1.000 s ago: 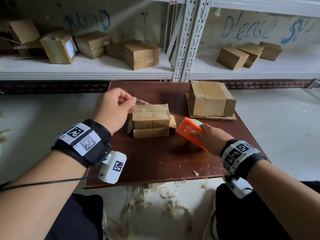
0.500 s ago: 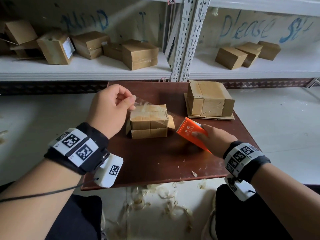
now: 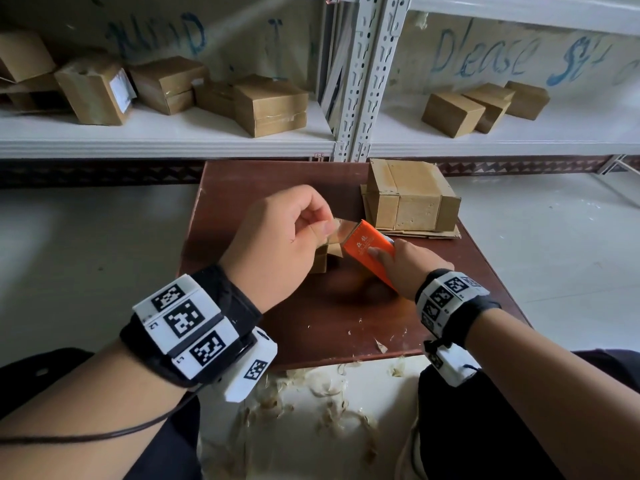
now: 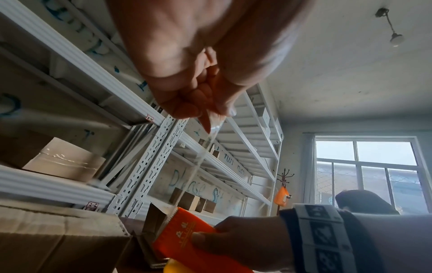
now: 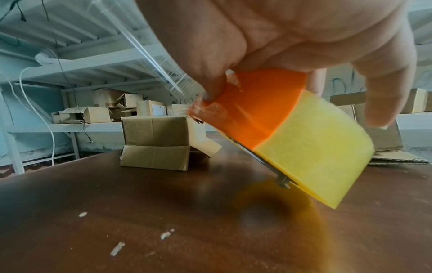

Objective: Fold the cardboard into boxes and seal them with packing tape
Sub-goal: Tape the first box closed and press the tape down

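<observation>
Blue handwriting on the wall board (image 3: 485,57) behind the right shelf reads "Please", followed by letters starting "S" that run out of view. The board behind the left shelf carries blue scrawl (image 3: 156,36) too blurred to read. A small tag (image 4: 150,118) on the rack upright reads "3-4"; a lower tag (image 4: 92,205) reads "2-". The orange dispenser (image 3: 369,251) bears small gold print, unreadable.

Low table (image 3: 263,327) in front of the seated person, shelving (image 3: 173,140) behind it. Small box (image 5: 155,142) left of centre on the table; larger box (image 3: 412,199) at far right corner, atop flat cardboard (image 3: 420,233). Tape dispenser (image 3: 369,252) just right of the small box. Left hand (image 3: 277,244) above the small box, right hand (image 3: 412,268) on the dispenser. More boxes (image 3: 270,105) on the shelf.
</observation>
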